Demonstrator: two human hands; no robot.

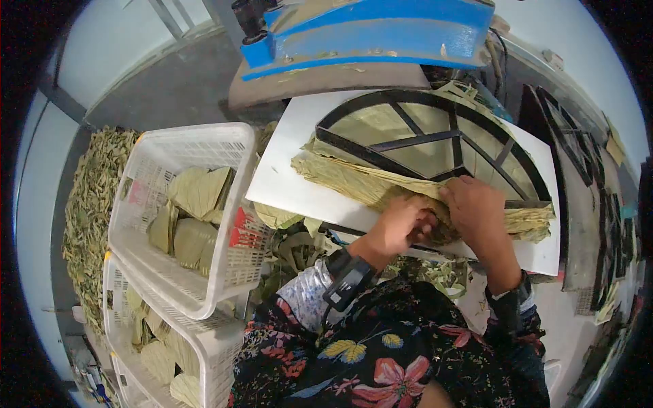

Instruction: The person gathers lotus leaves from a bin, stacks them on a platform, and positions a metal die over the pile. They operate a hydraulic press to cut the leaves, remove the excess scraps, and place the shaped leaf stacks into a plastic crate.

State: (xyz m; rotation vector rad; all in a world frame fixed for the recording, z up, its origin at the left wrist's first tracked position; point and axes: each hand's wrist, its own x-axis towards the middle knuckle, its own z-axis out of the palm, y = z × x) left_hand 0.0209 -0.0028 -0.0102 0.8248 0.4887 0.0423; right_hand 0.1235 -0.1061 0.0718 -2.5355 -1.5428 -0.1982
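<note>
A stack of pale green-yellow dried leaves (354, 178) lies across a white board (286, 187) beneath a black metal fan-shaped frame (435, 139). My left hand (401, 221) is closed on the near edge of the leaf stack, fingers curled into it. My right hand (479, 207) presses down on the same stack just to the right, touching the left hand. A dark band with a small device sits on my left wrist (348, 277).
A blue machine (374, 30) stands behind the board. Stacked white plastic baskets (204, 146) with folded leaves sit at the left. A heap of leaf scraps (92, 204) lies on the floor further left. Black frames (578, 149) lean at the right.
</note>
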